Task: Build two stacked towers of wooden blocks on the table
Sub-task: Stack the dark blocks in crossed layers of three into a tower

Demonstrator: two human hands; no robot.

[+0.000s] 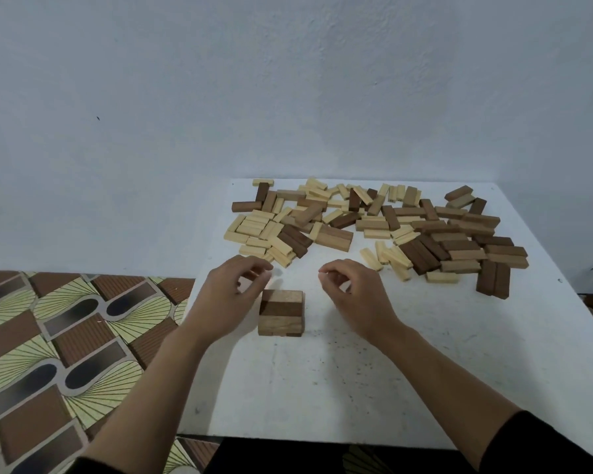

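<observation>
Centre of frame: one low block stack (281, 313), two layers, tan and dark brown, on white table (425, 371). Layers laid crosswise.

L hand (231, 299) just left of stack, above its top edge; fingers loosely curled, narrow gap to thumb, nothing seen in grasp. Contact w/ stack: cannot tell.

R hand (356, 299) right of stack, apart from it; fingers loosely curled, nothing held.

Loose blocks (374, 227), pale, tan and dark, scattered across table's far side, upper right of centre.

Patterned floor covering (65, 336) lower left.
</observation>
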